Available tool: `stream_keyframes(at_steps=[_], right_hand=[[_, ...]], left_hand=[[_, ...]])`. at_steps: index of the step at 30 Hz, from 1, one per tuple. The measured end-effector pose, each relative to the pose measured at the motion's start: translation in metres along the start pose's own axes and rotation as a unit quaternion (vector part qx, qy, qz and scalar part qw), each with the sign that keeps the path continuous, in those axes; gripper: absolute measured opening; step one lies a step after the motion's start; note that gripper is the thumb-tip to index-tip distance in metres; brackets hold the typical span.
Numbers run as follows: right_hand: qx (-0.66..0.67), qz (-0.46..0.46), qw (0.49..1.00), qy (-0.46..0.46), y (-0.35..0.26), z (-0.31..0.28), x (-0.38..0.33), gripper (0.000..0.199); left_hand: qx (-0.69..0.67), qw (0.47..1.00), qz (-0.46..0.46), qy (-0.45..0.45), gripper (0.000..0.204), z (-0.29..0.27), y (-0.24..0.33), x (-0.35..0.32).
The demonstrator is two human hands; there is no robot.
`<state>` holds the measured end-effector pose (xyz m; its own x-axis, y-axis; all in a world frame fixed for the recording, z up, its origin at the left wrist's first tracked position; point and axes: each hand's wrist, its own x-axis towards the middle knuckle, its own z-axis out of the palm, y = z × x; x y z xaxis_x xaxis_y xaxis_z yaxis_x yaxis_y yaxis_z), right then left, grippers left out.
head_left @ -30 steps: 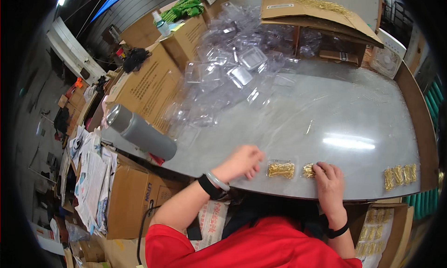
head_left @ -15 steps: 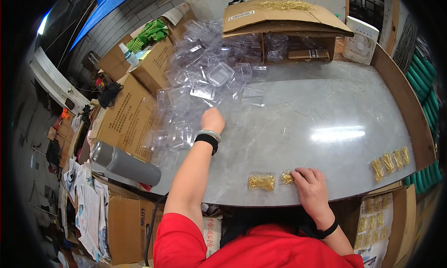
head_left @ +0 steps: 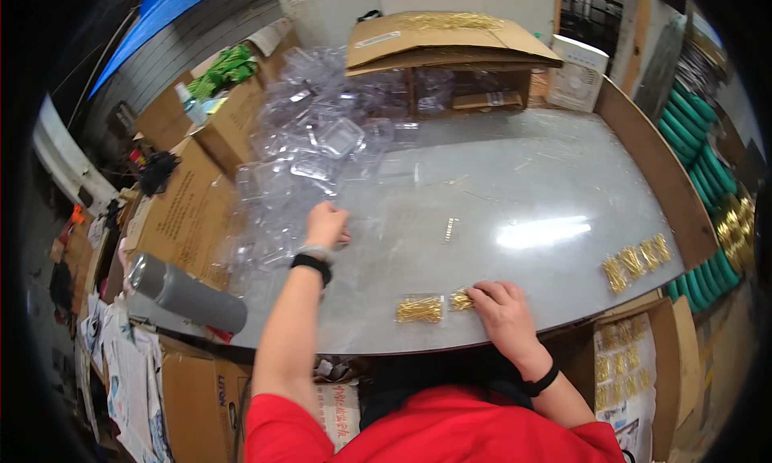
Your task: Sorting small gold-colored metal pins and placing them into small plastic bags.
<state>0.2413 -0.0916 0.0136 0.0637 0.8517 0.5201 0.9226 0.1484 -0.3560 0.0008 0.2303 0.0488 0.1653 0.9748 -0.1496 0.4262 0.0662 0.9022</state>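
At the near edge of a heap of clear plastic boxes (head_left: 339,138), my left hand (head_left: 327,223) hovers with its fingers curled in. Anything see-through in its grip is too blurred to make out. My right hand (head_left: 505,314) rests near the table's front edge, thumb and fingers closed on the right end of a small bundle of gold-coloured wire hooks (head_left: 461,299). Part of that bundle is hidden under the fingertips. Just left of it lies a fuller clear box of gold hooks (head_left: 419,309).
Several packs of gold hooks (head_left: 636,262) line the right side of the grey table (head_left: 555,182). A grey bottle (head_left: 189,292) lies at the left edge. Cardboard boxes (head_left: 181,210) border the left; a white fan (head_left: 576,73) and cardboard shelter (head_left: 450,45) stand behind. Loose wires are scattered about.
My left hand has drawn back from the plastic heap toward me, fingers still curled. My right hand keeps its place at the small bundle. The whole view has shifted a little.
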Motion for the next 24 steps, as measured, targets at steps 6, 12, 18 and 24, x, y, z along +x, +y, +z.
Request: stream_keyframes(at_steps=[6, 12, 18, 24], right_hand=[[0.006, 0.005, 1.0, 0.0, 0.005, -0.001, -0.007, 0.033], [0.011, -0.016, 1.0, -0.021, 0.002, -0.002, -0.01, 0.033], [0.025, -0.028, 0.998, -0.043, -0.004, -0.009, -0.017, 0.034], [0.068, -0.068, 0.992, -0.082, -0.017, -0.015, -0.032, 0.038]], left_hand=[[-0.186, 0.979, 0.044, -0.075, 0.018, -0.038, -0.01, -0.163], [-0.259, 0.909, -0.196, -0.261, 0.017, -0.001, -0.1, -0.29], [-0.28, 0.876, -0.216, -0.328, 0.031, 0.085, -0.105, -0.268], [-0.41, 0.777, -0.274, -0.39, 0.035, 0.102, -0.102, -0.261]])
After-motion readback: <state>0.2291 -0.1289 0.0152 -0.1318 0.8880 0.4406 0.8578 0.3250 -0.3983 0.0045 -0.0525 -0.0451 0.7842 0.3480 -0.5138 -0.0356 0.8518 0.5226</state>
